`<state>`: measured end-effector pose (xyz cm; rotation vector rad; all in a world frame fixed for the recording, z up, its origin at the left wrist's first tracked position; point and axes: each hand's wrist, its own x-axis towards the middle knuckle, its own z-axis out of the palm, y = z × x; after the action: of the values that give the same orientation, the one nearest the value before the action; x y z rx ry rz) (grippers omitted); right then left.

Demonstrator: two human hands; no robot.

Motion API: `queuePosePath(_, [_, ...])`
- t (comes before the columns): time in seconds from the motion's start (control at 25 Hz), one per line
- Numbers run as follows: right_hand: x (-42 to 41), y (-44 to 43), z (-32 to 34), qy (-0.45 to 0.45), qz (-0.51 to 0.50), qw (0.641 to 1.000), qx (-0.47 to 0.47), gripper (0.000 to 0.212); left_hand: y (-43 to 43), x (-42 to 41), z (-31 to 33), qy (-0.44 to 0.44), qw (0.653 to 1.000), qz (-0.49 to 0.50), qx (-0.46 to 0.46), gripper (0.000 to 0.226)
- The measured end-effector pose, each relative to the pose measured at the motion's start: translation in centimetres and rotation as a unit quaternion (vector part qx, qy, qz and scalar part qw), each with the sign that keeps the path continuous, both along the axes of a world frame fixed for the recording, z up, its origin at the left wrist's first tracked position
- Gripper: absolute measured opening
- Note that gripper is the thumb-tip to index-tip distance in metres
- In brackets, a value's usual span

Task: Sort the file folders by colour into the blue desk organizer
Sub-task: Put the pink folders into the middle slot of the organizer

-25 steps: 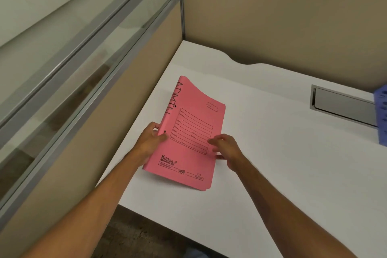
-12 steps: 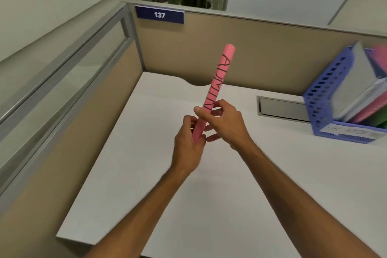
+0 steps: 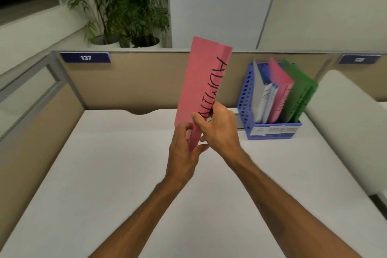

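Aloft, pink folder (image 3: 201,81) lettered ADMIN, left hand (image 3: 182,153), right hand (image 3: 219,132), fingers (image 3: 196,119) curled round its base

Desk (image 3: 104,184): white matt top, set in a corner of beige partitions that run along its left and far edges.
Far edge: a shallow curved notch (image 3: 142,112) is cut into it, left of the middle.
Inset panel (image 3: 238,121): a grey strip let into the top near the far edge, just left of the organizer, and mostly hidden.
Blue desk organizer (image 3: 244,98): stands on the desk at the far right, near the back partition. It has a perforated side wall and a white handwritten label (image 3: 274,131) across its low front, too blurred to read.
In the organizer: folders stand on end, leaning right. From left to right they are grey-white folders (image 3: 257,90), a pink folder (image 3: 279,90) and green folders (image 3: 299,94).
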<state>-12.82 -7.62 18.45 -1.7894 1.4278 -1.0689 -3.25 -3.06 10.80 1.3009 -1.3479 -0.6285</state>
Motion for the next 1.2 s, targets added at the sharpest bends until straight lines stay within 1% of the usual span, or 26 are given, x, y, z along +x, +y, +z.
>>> queuePosePath(0.12, [-6.3, -0.7, 1.5, -0.002, -0.020, 0.998, -0.052, 0.034, -2.0, -5.7, 1.2, -0.022, 1.000, 0.000, -0.015, 0.054])
queuePosePath(0.28, [-14.2, -2.7, 3.7, 0.007, -0.031, 0.993, -0.112, 0.044, -4.7, -12.8, 2.6, -0.059, 0.998, 0.006, -0.023, 0.060])
queuePosePath(0.4, [-19.1, -4.3, 5.3, 0.010, -0.043, 0.988, -0.146, 0.043, -6.3, -17.0, 3.8, -0.094, 0.995, 0.002, -0.020, 0.065])
queuePosePath(0.52, [-23.1, -5.8, 6.3, 0.005, -0.067, 0.980, -0.186, 0.039, -7.8, -20.1, 5.1, -0.127, 0.991, -0.010, -0.028, 0.063])
queuePosePath(0.68, [-27.0, -7.6, 7.3, 0.016, -0.100, 0.969, -0.227, 0.039, -10.4, -22.6, 6.6, -0.172, 0.984, -0.034, -0.042, 0.062])
queuePosePath(0.96, [-30.6, -10.5, 8.6, 0.015, -0.155, 0.949, -0.274, 0.038, -15.7, -24.2, 8.5, -0.227, 0.969, -0.093, -0.001, 0.063])
queuePosePath(1.04, [-31.2, -11.5, 8.6, 0.022, -0.163, 0.946, -0.278, 0.039, -16.9, -24.6, 8.7, -0.238, 0.966, -0.096, 0.007, 0.065])
queuePosePath(1.2, [-32.3, -13.9, 8.0, 0.023, -0.170, 0.944, -0.282, 0.040, -19.5, -25.3, 8.4, -0.298, 0.949, -0.096, 0.028, 0.074])
